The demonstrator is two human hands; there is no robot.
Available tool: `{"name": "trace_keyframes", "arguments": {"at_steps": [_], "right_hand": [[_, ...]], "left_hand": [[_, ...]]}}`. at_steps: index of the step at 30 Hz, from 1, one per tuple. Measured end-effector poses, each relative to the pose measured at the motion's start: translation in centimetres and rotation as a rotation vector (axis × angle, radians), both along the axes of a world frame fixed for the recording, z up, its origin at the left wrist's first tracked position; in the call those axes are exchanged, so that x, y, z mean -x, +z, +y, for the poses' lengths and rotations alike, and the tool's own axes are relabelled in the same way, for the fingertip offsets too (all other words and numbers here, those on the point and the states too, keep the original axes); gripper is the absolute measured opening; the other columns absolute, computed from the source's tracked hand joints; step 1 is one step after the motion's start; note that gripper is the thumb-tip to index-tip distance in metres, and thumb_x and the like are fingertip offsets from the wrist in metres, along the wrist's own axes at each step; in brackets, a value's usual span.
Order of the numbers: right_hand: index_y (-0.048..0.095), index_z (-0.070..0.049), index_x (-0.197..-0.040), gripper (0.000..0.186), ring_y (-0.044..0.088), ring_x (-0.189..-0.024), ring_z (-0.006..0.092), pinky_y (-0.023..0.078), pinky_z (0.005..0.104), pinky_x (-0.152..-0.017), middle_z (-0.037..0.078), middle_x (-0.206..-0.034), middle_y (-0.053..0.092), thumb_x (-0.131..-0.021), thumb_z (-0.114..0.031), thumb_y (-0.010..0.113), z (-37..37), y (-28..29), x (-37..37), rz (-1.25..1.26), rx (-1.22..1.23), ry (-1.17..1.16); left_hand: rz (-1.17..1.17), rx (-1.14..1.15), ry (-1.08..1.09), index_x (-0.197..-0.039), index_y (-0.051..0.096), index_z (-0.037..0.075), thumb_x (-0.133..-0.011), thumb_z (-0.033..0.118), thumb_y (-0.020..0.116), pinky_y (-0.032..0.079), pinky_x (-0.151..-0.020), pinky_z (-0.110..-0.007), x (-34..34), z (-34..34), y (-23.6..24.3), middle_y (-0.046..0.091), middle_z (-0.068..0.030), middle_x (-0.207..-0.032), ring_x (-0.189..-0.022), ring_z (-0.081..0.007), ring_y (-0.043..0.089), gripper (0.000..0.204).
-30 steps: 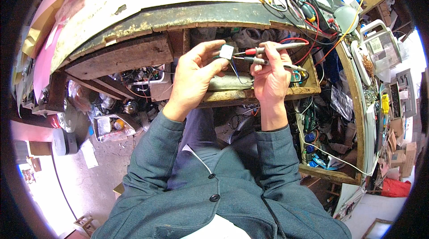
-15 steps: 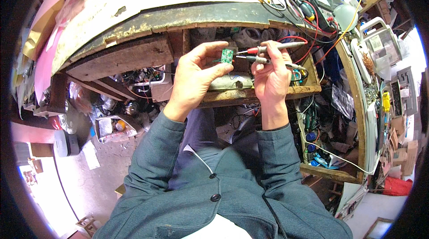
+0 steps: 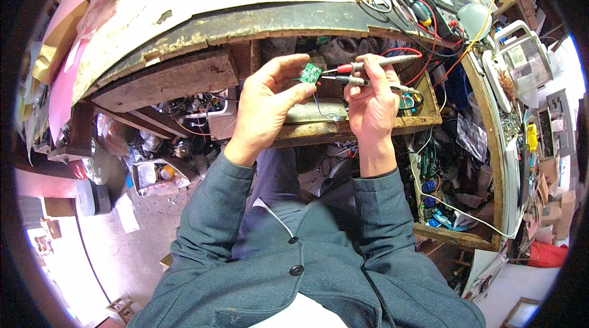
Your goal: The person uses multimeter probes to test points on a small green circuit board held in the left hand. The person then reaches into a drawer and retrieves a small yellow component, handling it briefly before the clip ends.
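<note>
Between thumb and fingers, my left hand [image 3: 267, 104] grips a small green circuit board [image 3: 311, 73] by its edges, above the open drawer. Thin wires [image 3: 320, 107] hang down from the board. My right hand [image 3: 372, 98] is closed around two test probes, one with a red collar [image 3: 345, 68] and one with a black collar [image 3: 340, 80]. Both probe tips point left at the board's right edge; whether they touch it I cannot tell. A red lead [image 3: 402, 51] runs from the back of the upper probe.
Below my hands is a wooden drawer [image 3: 343, 130] with cluttered contents. Past it lies the worn workbench edge [image 3: 270, 19]. Tangled cables and a dark meter-like device [image 3: 437, 12] crowd the far right. A box of parts [image 3: 161, 176] sits on the floor at left.
The circuit board has turned and tilted in my left hand, showing more of its face, and moved slightly up. The probes have shifted a little; both hands keep their holds.
</note>
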State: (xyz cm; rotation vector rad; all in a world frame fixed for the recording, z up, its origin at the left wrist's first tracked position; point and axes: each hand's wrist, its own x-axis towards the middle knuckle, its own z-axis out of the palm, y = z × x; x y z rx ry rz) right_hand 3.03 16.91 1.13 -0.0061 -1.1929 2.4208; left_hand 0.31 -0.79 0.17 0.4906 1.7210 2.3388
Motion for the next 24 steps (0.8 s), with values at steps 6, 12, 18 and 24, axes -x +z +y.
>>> {"name": "trace_keyframes", "arguments": {"at_steps": [6,12,18,24], "right_hand": [[0.061,-0.003,-0.102,0.011,0.060,-0.052,0.0113,0.049,0.0218,-0.044,0.014,-0.081,0.070,-0.099,-0.013,0.062,0.1,-0.2,0.1,0.006,0.004,0.001],[0.062,-0.003,-0.103,0.011,0.062,-0.054,0.0123,0.051,0.0223,-0.045,0.014,-0.082,0.070,-0.099,-0.013,0.061,-0.2,-0.2,-0.1,0.009,-0.044,-0.022],[0.062,-0.003,-0.104,0.013,0.063,-0.057,0.0130,0.051,0.0240,-0.046,0.013,-0.083,0.070,-0.100,-0.015,0.059,0.4,0.0,-0.2,0.046,0.073,0.044],[0.062,-0.003,-0.104,0.013,0.062,-0.056,0.0120,0.050,0.0236,-0.046,0.011,-0.083,0.070,-0.100,-0.014,0.058,1.0,-0.5,-0.2,0.019,0.144,0.038]], "left_hand": [[0.000,-0.025,0.005,-0.131,0.060,-0.001,-0.086,0.000,0.072,0.054,-0.087,-0.027,0.1,0.1,-0.1,0.068,-0.0086,-0.113,-0.100,-0.0130,0.065,0.046],[-0.022,-0.038,0.022,-0.129,0.062,-0.002,-0.091,0.004,0.069,0.056,-0.084,-0.028,0.0,0.2,-0.1,0.070,-0.0085,-0.110,-0.096,-0.0136,0.067,0.038],[-0.143,-0.109,0.054,-0.125,0.063,-0.003,-0.097,0.011,0.064,0.061,-0.073,-0.029,0.2,0.2,-0.4,0.070,-0.0106,-0.104,-0.086,-0.0152,0.069,0.031],[-0.173,-0.146,0.079,-0.121,0.064,-0.004,-0.099,0.015,0.063,0.063,-0.067,-0.034,0.3,0.3,-0.4,0.069,-0.0114,-0.101,-0.085,-0.0185,0.071,0.029]]}}
